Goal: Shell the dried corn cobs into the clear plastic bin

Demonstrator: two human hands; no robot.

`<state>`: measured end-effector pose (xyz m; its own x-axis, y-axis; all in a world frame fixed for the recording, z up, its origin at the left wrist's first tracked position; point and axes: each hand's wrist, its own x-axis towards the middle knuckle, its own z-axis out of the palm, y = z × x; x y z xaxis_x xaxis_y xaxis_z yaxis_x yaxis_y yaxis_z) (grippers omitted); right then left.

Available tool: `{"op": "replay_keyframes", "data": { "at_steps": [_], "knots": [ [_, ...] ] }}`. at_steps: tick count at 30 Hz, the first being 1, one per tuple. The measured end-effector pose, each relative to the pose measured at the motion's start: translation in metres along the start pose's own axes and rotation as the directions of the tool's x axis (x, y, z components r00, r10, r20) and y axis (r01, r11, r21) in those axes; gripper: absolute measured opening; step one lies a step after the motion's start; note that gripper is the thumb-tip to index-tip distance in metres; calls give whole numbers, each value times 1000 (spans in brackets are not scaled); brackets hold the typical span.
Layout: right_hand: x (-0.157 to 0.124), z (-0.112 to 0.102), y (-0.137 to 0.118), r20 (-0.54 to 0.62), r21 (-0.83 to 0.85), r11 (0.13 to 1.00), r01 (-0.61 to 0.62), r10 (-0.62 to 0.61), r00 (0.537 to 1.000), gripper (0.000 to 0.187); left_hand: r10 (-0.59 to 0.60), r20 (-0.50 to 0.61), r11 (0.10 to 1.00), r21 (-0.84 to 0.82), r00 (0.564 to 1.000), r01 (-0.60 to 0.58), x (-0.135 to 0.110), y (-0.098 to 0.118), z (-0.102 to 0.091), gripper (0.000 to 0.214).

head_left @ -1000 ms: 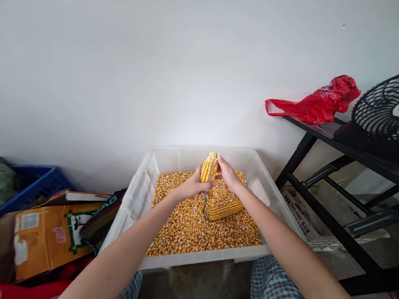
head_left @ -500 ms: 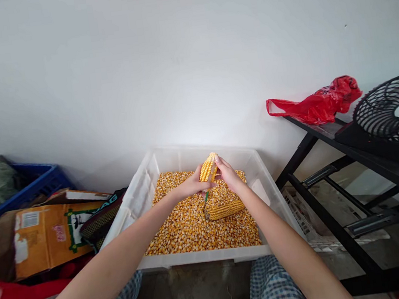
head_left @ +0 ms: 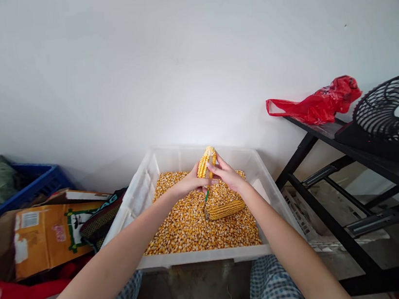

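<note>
A yellow corn cob [head_left: 206,163] is held nearly upright over the bin, its pale end up and a strip on its right side bare of kernels. My left hand [head_left: 190,182] is closed round its lower left. With thumb and fingers, my right hand [head_left: 227,172] grips its right side, the thumb on the bare strip. Below lie loose corn kernels [head_left: 187,224] in a white plastic bin [head_left: 206,255]. A second corn cob [head_left: 225,210] rests on them. Beside its left end stands a thin tool with a green part [head_left: 206,195], its kind unclear.
At right, a black table [head_left: 369,151] carries a red plastic bag [head_left: 325,101] and a black fan [head_left: 396,111]. To the left are a torn cardboard box [head_left: 49,233], a dark mesh bag [head_left: 102,221] and a blue crate [head_left: 42,182]. A white wall rises behind the bin.
The held cob has tipped more upright and moved slightly up and left. My right thumb has slid down from near its top to its side. The second cob lies where it was.
</note>
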<state>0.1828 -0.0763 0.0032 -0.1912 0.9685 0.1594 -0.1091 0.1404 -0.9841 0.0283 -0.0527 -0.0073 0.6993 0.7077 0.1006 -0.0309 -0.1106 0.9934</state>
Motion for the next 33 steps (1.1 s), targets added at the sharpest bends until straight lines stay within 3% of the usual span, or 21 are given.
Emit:
{"op": "replay_keyframes", "data": {
  "at_steps": [3,7,9,16,22,31,33],
  "knots": [
    [3,-2,3,-48,11,1000,-25,26,999,41,50,-35,998,51,998,-48,2,-1,-1,81],
    [8,3,15,-260,-40,999,-12,2,966,38,96,-90,977,198,991,-77,5,-11,2,87],
    [9,4,20,-289,-61,998,-3,-15,957,38,76,-75,977,203,994,-59,5,-14,3,86],
    [9,-1,17,-138,29,999,42,-37,990,38,62,-39,996,66,997,-60,3,-6,3,81],
    [5,7,13,-197,-44,998,52,-59,979,39,90,-63,987,139,994,-81,7,-17,4,77],
    [4,2,7,-79,43,999,24,-21,997,41,54,-49,995,91,997,-49,4,-7,-1,76],
    [4,3,7,-99,44,999,15,-11,995,41,84,-47,992,94,995,-79,5,-8,0,79]
  ]
}}
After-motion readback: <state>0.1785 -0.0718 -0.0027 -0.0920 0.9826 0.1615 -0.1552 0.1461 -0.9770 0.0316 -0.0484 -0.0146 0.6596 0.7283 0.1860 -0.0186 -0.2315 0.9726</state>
